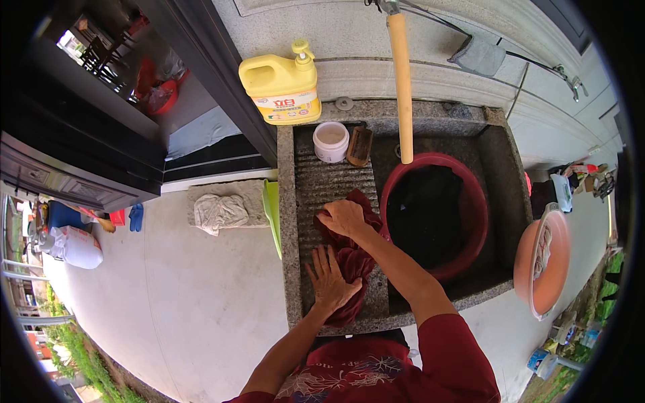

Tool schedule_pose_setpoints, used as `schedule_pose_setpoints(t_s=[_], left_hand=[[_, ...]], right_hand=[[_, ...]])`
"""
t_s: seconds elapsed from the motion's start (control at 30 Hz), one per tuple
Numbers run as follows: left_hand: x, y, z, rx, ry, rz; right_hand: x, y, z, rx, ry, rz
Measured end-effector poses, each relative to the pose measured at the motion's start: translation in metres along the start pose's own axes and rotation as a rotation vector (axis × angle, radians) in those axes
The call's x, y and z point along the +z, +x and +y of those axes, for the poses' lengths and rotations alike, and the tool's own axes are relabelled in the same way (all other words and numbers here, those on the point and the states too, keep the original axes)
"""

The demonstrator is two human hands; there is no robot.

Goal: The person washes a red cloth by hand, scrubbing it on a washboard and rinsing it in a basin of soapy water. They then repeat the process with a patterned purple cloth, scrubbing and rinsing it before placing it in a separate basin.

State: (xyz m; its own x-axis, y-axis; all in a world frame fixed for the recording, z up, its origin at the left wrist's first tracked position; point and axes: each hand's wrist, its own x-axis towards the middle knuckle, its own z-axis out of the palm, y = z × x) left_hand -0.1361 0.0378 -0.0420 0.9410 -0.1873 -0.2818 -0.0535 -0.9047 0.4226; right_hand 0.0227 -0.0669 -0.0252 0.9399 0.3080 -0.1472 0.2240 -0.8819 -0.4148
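Observation:
A wet dark red cloth (pixel 353 264) lies bunched on the ribbed washboard (pixel 311 181), at the left side of a stone sink (pixel 290 221). My left hand (pixel 329 283) rests flat with fingers spread, partly on the ribs and partly against the cloth's near part. Farther up, my right hand (pixel 344 218) is closed, its fingers curled down on the cloth's far part; the fingertips are partly hidden. Right of the hands, a dark red basin (pixel 482 228) in the sink holds dark contents. Beyond them stand a white tub (pixel 330 142) and a brown scrubbing brush (pixel 359 146).
A tan tube (pixel 401 87) hangs from the tap over the basin's far edge. Behind the sink's left corner stands a yellow pump jug (pixel 282 87). A pink basin (pixel 543 262) is at the sink's right, and a green object (pixel 272 215) leans at its left.

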Motion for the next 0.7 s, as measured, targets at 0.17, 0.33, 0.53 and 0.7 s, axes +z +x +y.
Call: schedule_pose_setpoints(t_s=[0.17,0.33,0.53,0.7], left_hand=[[-0.009,-0.001,0.003,-0.008,0.003,0.016],[-0.012,0.001,0.008,-0.008,0.017,-0.006],[-0.021,-0.003,0.014,-0.022,0.006,-0.005],[-0.017,-0.003,0.010,-0.028,0.021,0.029]], right_hand=[[-0.052,0.052,0.012,-0.249,-0.022,0.492],[-0.052,0.131,0.053,-0.055,-0.239,0.233],[-0.057,0.163,0.055,0.011,-0.436,-0.162],[-0.057,0.165,0.049,0.019,-0.351,-0.179]])
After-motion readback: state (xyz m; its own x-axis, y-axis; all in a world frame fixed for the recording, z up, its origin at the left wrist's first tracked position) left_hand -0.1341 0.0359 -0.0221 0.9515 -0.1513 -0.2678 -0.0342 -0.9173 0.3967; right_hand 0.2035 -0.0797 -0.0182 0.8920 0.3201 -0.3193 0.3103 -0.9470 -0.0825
